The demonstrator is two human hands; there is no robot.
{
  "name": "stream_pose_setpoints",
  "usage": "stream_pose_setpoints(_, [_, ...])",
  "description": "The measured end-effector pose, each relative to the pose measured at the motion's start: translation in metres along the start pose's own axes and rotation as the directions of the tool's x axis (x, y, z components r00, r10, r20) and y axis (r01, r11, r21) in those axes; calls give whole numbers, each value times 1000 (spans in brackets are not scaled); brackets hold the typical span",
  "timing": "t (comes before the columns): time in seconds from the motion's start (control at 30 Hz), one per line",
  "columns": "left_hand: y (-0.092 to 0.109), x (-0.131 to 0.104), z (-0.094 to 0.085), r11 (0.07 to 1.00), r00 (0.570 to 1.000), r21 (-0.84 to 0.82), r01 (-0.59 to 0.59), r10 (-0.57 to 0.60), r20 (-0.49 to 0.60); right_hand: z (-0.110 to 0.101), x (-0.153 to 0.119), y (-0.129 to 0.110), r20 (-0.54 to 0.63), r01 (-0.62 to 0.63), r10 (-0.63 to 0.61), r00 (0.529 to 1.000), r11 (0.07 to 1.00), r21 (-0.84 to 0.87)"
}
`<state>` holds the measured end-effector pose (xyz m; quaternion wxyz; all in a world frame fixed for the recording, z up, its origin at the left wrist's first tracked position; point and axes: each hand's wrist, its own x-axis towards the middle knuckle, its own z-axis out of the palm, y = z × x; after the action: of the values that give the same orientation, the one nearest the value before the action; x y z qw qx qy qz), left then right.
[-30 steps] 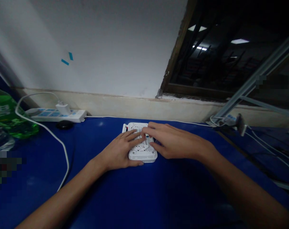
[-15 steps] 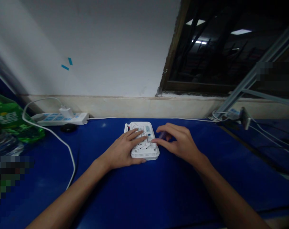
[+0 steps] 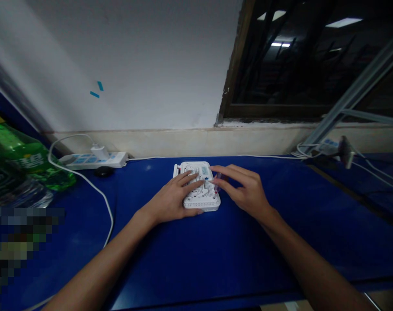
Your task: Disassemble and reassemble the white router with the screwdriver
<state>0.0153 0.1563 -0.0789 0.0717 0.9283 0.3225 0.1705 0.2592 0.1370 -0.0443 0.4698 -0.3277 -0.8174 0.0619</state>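
Observation:
A white perforated device (image 3: pixel 202 201) with rounded corners lies on the blue table (image 3: pixel 183 259). My left hand (image 3: pixel 175 196) rests on its left side, fingers spread over the top and the thumb along the near edge. My right hand (image 3: pixel 244 185) is at the device's right edge, with thumb and fingers closed on a small translucent purplish object (image 3: pixel 218 182) that has a reddish end. The fingers partly hide that object, so its full shape cannot be made out.
At the left are a white power strip (image 3: pixel 118 160) with a plugged-in charger, a black round object (image 3: pixel 103 171), a white cable (image 3: pixel 107 203) and green bottles (image 3: pixel 30 157). A metal frame (image 3: pixel 339 108) and cables stand at the right.
The view has shifted slightly, moving the scene. The small object in my right hand now shows more, with its reddish end near the device's right edge. My left hand stays on the device.

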Motion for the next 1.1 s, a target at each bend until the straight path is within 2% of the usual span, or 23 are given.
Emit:
stream_pose_setpoints(0.13, [0,0,-1,1000,1000,-18,-11,11,1,-5,1,0,100,-41,33,994,996,79])
stream_pose_setpoints(0.23, [2,0,-3,1000,1000,-16,1,0,12,-5,3,2,55,-51,44,998,989,136])
stream_pose_setpoints(0.37, [2,0,-3,1000,1000,0,17,-17,20,-5,6,5,23,-41,38,999,993,113])
stream_pose_setpoints(0.6, [2,-1,-1,1000,1000,13,23,-24,16,-11,4,4,198,-108,71,978,978,179])
stream_pose_setpoints(0.7, [1,-2,0,999,1000,22,26,-26,13,-11,5,4,146,-96,69,987,977,188])
stream_pose_setpoints(0.83, [0,-1,1,999,1000,32,23,-24,12,-11,6,5,82,-63,53,995,991,120])
stream_pose_setpoints(0.93, [1,-1,0,999,1000,41,23,-24,14,-12,7,6,112,-66,59,992,996,60])
stream_pose_setpoints(1.03, [2,-1,-1,999,1000,48,8,-9,13,-13,8,5,164,-79,64,984,993,86])
stream_pose_setpoints(1.1, [3,-2,-2,999,1000,52,-1,0,15,-14,9,6,149,-69,52,987,991,114])
